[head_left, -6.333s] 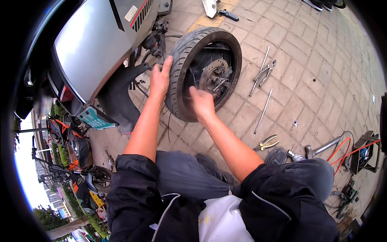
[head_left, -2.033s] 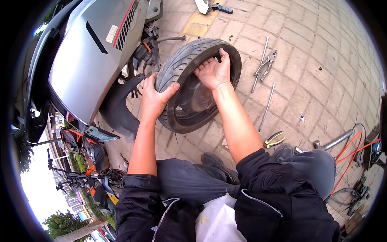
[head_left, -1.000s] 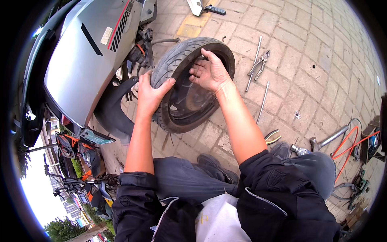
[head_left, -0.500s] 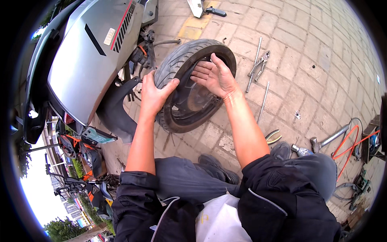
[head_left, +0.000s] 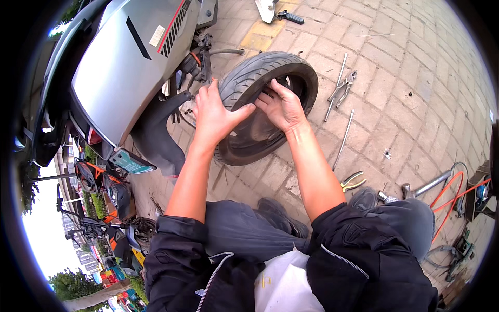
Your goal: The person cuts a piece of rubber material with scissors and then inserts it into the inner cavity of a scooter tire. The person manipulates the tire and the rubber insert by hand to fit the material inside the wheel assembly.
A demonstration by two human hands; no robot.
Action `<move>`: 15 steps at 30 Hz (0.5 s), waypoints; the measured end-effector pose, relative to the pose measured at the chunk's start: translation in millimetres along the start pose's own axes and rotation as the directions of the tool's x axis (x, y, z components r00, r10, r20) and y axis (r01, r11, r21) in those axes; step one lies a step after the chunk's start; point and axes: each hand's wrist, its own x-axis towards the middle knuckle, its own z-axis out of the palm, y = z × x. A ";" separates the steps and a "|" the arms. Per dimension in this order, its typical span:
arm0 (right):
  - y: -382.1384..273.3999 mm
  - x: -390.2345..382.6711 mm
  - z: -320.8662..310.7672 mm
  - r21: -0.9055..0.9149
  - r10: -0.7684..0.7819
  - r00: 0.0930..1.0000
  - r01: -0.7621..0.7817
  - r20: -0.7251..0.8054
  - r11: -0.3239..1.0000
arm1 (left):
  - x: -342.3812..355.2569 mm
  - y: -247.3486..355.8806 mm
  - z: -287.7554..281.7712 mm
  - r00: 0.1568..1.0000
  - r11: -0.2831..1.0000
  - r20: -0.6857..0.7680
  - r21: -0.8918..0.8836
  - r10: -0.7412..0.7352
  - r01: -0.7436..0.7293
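A scooter wheel with a worn black tyre point(head_left: 265, 70) stands tilted on the paving in front of me, its open side toward me. At its left edge is my left hand point(head_left: 217, 112), thumb and fingers spread; the thumb reaches across the tyre's sidewall, and whether it touches cannot be told. My right hand point(head_left: 285, 108) is in front of the wheel's hollow, palm turned inward. Its thumb stands apart from the loosely bent fingers, and nothing shows between them. The fingertips of both hands come near each other. The wheel's lower inside is dark and partly hidden by my hands.
A silver scooter body point(head_left: 135, 67) lies on its side at left, its black mudguard point(head_left: 161, 135) beside my left forearm. To the right lie locking pliers point(head_left: 345, 89), metal rods point(head_left: 344, 139), yellow-handled pliers point(head_left: 353, 180), a hammer point(head_left: 427, 184) and an orange cable point(head_left: 448, 200).
My left hand has loosened from the tyre's edge, its fingers now lifted and spread. My right hand's fingers have bent more and the hands are closer together. The whole view has shifted slightly.
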 end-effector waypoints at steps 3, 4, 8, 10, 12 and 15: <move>-1.4 1.5 -6.9 0.047 0.005 1.000 -0.004 -0.023 0.999 | 10.2 28.1 3.1 0.997 0.986 0.000 0.148 0.076 -0.075; -1.6 5.5 -4.8 0.062 0.006 1.000 -0.005 -0.015 0.998 | 13.9 31.8 1.6 0.998 0.982 0.015 0.179 0.057 -0.059; -1.4 -0.9 -4.2 0.078 0.018 0.999 -0.015 -0.044 0.997 | 19.5 35.5 5.4 1.000 0.963 -0.003 0.270 0.027 -0.025; 2.7 -1.7 -2.9 0.115 0.014 0.998 -0.008 -0.054 0.993 | 22.5 32.2 9.1 0.999 0.965 -0.035 0.263 0.028 -0.018; 3.8 0.4 -1.6 0.125 0.022 0.998 -0.016 -0.053 0.992 | 19.4 32.8 13.1 0.997 0.960 -0.062 0.279 0.038 -0.019; 2.1 2.1 -5.1 0.107 0.059 0.998 -0.057 -0.020 0.993 | 18.0 32.8 19.3 0.997 0.953 -0.079 0.304 0.027 -0.002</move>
